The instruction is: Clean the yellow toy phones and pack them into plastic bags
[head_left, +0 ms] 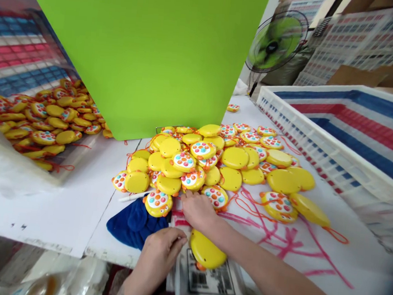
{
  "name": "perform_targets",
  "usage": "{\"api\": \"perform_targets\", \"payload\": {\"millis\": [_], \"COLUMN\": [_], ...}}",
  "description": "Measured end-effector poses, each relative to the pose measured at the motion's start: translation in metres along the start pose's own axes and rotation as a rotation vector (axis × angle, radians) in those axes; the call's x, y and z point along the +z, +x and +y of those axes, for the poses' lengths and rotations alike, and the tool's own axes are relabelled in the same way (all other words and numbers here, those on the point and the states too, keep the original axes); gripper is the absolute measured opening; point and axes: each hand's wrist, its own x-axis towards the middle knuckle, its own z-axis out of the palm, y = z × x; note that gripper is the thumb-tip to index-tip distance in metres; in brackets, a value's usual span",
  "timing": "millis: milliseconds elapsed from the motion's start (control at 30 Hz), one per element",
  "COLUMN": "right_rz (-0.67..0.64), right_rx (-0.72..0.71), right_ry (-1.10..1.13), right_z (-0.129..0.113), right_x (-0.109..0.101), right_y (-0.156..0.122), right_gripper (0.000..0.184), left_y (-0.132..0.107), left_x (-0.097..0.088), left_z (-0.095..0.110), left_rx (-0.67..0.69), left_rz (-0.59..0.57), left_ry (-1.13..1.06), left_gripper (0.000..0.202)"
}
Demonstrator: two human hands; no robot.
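My left hand point(164, 251) is closed, thumb and forefinger pinched together near the table's front edge; whatever is between them is too small to name. At the front of a pile of yellow turtle-shaped toys point(169, 168), my right hand point(196, 210) has its fingers curled downward, and the hand hides what they grip. Below my right wrist a yellow toy point(208, 252) lies plain side up on a stack of printed plastic bags point(210, 288). A toy with coloured dots point(157, 203) rests on a dark blue cloth point(134, 224), left of my right hand.
A large green panel point(146, 56) stands behind the pile. At the left, a clear bin point(74, 164) holds many more toys. A white crate point(299, 113) with a striped lining sits at the right, and a fan point(272, 46) stands behind. A white pen-like stick point(133, 196) lies by the pile.
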Motion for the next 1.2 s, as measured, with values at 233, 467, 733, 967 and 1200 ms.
{"api": "perform_targets", "payload": {"millis": [233,467,733,967,1200], "right_rz": [-0.028,-0.018,0.273,0.889,0.794], "right_rx": [0.019,-0.093,-0.085,0.201,0.277], "right_ry": [0.077,0.201,0.540,0.936,0.910], "right_z": [0.033,0.048,0.059,0.073,0.087], "right_x": [-0.015,-0.008,-0.013,-0.036,-0.027], "right_y": [-0.017,-0.022,-0.025,-0.038,-0.082], "right_gripper": [0.020,0.027,0.007,0.021,0.028], "left_y": [0.002,0.009,0.014,0.008,0.012], "left_x": [0.001,0.002,-0.001,0.027,0.056], "left_z": [-0.007,-0.019,-0.028,0.006,0.008], "left_rx": [-0.039,-0.025,-0.068,0.073,0.107], "left_rz": [0.062,0.177,0.240,0.160,0.104], "left_ry": [-0.058,-0.047,-0.057,0.032,0.117], "left_gripper": [0.018,0.019,0.028,0.072,0.092]}}
